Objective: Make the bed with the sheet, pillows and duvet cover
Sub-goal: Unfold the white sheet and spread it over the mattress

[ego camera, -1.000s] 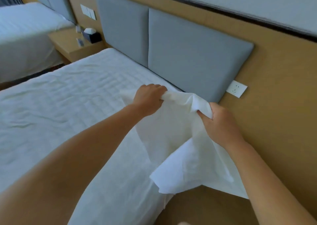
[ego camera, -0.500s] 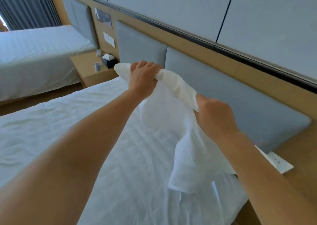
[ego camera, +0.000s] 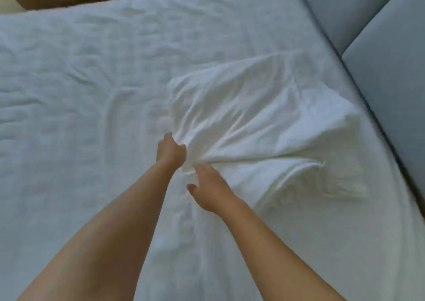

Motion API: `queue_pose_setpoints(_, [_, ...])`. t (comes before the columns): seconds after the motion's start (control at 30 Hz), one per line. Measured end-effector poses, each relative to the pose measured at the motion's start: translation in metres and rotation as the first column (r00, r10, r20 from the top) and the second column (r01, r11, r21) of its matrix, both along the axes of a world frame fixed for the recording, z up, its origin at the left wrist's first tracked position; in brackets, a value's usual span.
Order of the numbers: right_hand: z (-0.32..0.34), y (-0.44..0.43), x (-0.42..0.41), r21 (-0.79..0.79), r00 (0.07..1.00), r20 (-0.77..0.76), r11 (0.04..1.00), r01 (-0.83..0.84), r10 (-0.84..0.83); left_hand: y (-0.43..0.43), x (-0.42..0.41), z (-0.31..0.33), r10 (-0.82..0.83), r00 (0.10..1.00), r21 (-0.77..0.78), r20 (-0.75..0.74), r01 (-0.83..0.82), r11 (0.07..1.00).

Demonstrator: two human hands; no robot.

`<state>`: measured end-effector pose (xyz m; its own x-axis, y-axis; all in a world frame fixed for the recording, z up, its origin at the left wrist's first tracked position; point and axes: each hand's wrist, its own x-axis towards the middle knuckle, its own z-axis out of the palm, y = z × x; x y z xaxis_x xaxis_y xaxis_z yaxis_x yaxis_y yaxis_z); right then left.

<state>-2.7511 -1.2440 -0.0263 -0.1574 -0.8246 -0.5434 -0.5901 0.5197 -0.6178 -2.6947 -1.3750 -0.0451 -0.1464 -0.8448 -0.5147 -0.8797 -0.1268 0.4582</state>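
Grips the bunched near end of the white pillowcase [ego camera: 264,121] in the left hand [ego camera: 171,152], fingers curled round the fabric, and holds the right hand [ego camera: 210,189] just beside it with the grip open, fingers straight, tips at the gathered folds. Has the pillowcase lying wrinkled on the white bed sheet [ego camera: 69,94], toward its right side, long axis running from the bunched end at the hands away and rightward, the far end fanned wide and pointing at the grey padded headboard [ego camera: 388,75], near it but apart.
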Motion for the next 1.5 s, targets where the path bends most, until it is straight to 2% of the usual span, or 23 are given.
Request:
queue_pose_setpoints(0.13, [-0.058, 0.042, -0.015, -0.002, 0.971, -0.231, 0.998, 0.066, -0.065, 0.077, 0.021, -0.064, 0.298, 0.937, 0.296, -0.181, -0.237, 0.925])
queue_pose_setpoints(0.2, [-0.066, 0.058, -0.033, -0.072, 0.914, -0.403, 0.997, 0.022, -0.049, 0.102, 0.011, -0.073, 0.503, 0.827, 0.415, -0.251, -0.377, 0.828])
queue_pose_setpoints(0.27, [-0.063, 0.07, -0.053, -0.083, 0.842, -0.538, 0.996, -0.02, -0.027, 0.126, -0.002, -0.074, 0.693, 0.675, 0.581, -0.254, -0.466, 0.667])
queue_pose_setpoints(0.33, [-0.059, 0.082, -0.078, 0.017, 0.789, -0.613, 0.999, -0.034, 0.037, 0.153, -0.012, -0.074, 0.786, 0.577, 0.698, -0.223, -0.468, 0.542])
queue_pose_setpoints(0.4, [-0.052, 0.092, -0.101, 0.199, 0.761, -0.624, 0.978, -0.065, 0.177, 0.171, -0.018, -0.071, 0.821, 0.547, 0.773, -0.16, -0.448, 0.449])
queue_pose_setpoints(0.47, [-0.049, 0.099, -0.107, 0.33, 0.711, -0.604, 0.925, -0.189, 0.36, 0.172, -0.02, -0.067, 0.828, 0.543, 0.816, -0.138, -0.412, 0.406])
queue_pose_setpoints(0.53, [-0.043, 0.102, -0.096, 0.387, 0.674, -0.522, 0.849, -0.359, 0.523, 0.157, -0.012, -0.057, 0.807, 0.565, 0.813, -0.172, -0.381, 0.44])
queue_pose_setpoints(0.6, [-0.036, 0.1, -0.075, 0.325, 0.626, -0.522, 0.813, -0.482, 0.58, 0.135, 0.009, -0.038, 0.741, 0.626, 0.778, -0.244, -0.33, 0.535])
queue_pose_setpoints(0.7, [-0.018, 0.086, -0.041, -0.015, 0.593, -0.704, 0.826, -0.563, 0.392, 0.095, 0.057, -0.002, 0.604, 0.726, 0.762, -0.327, -0.175, 0.623])
queue_pose_setpoints(0.77, [-0.011, 0.071, -0.015, -0.235, 0.687, -0.667, 0.793, -0.562, 0.289, 0.073, 0.094, 0.003, 0.584, 0.752, 0.761, -0.304, -0.177, 0.624])
queue_pose_setpoints(0.8, [-0.013, 0.065, -0.001, -0.269, 0.731, -0.621, 0.799, -0.538, 0.283, 0.069, 0.11, -0.001, 0.596, 0.757, 0.749, -0.268, -0.225, 0.624])
queue_pose_setpoints(0.83, [-0.02, 0.059, 0.014, -0.234, 0.762, -0.565, 0.824, -0.516, 0.316, 0.071, 0.124, -0.008, 0.595, 0.773, 0.703, -0.221, -0.297, 0.646])
queue_pose_setpoints(0.87, [-0.031, 0.058, 0.028, -0.11, 0.764, -0.503, 0.847, -0.52, 0.404, 0.08, 0.136, -0.019, 0.553, 0.815, 0.619, -0.176, -0.345, 0.706])
queue_pose_setpoints(0.93, [-0.059, 0.071, 0.05, 0.19, 0.698, -0.39, 0.794, -0.578, 0.601, 0.118, 0.151, -0.041, 0.363, 0.932, 0.47, -0.014, -0.314, 0.825])
queue_pose_setpoints(1.0, [-0.074, 0.088, 0.055, 0.323, 0.678, -0.318, 0.748, -0.58, 0.663, 0.157, 0.158, -0.058, 0.275, 0.955, 0.42, 0.115, -0.297, 0.857])
queue_pose_setpoints(1.03, [-0.078, 0.098, 0.054, 0.27, 0.733, -0.303, 0.792, -0.547, 0.609, 0.169, 0.159, -0.061, 0.292, 0.946, 0.377, 0.14, -0.323, 0.868])
queue_pose_setpoints(1.1, [-0.078, 0.117, 0.041, 0.064, 0.909, -0.226, 0.937, -0.345, 0.35, 0.179, 0.153, -0.061, 0.274, 0.949, 0.203, 0.157, -0.303, 0.931])
queue_pose_setpoints(1.17, [-0.076, 0.139, 0.019, -0.094, 0.97, -0.244, 0.995, -0.025, 0.001, 0.184, 0.141, -0.059, 0.044, 0.978, 0.027, 0.204, -0.05, 0.998])
queue_pose_setpoints(1.2, [-0.074, 0.15, 0.003, -0.134, 0.94, -0.302, 0.984, 0.121, -0.157, 0.187, 0.133, -0.057, -0.15, 0.961, -0.029, 0.233, 0.161, 0.987])
queue_pose_setpoints(1.23, [-0.073, 0.162, -0.012, -0.142, 0.887, -0.368, 0.96, 0.242, -0.278, 0.191, 0.121, -0.054, -0.355, 0.901, -0.056, 0.252, 0.379, 0.924])
queue_pose_setpoints(1.3, [-0.074, 0.186, -0.039, -0.084, 0.784, -0.503, 0.923, 0.375, -0.364, 0.204, 0.095, -0.051, -0.646, 0.726, -0.061, 0.236, 0.674, 0.736])
queue_pose_setpoints(1.4, [-0.081, 0.217, -0.071, -0.022, 0.665, -0.586, 0.829, 0.558, -0.463, 0.232, 0.05, -0.055, -0.821, 0.548, 0.003, 0.158, 0.831, 0.556])
queue_pose_setpoints(1.5, [-0.088, 0.231, -0.094, -0.013, 0.534, -0.346, 0.573, 0.819, -0.771, 0.259, 0.016, -0.064, -0.859, 0.471, 0.063, 0.202, 0.869, 0.491])
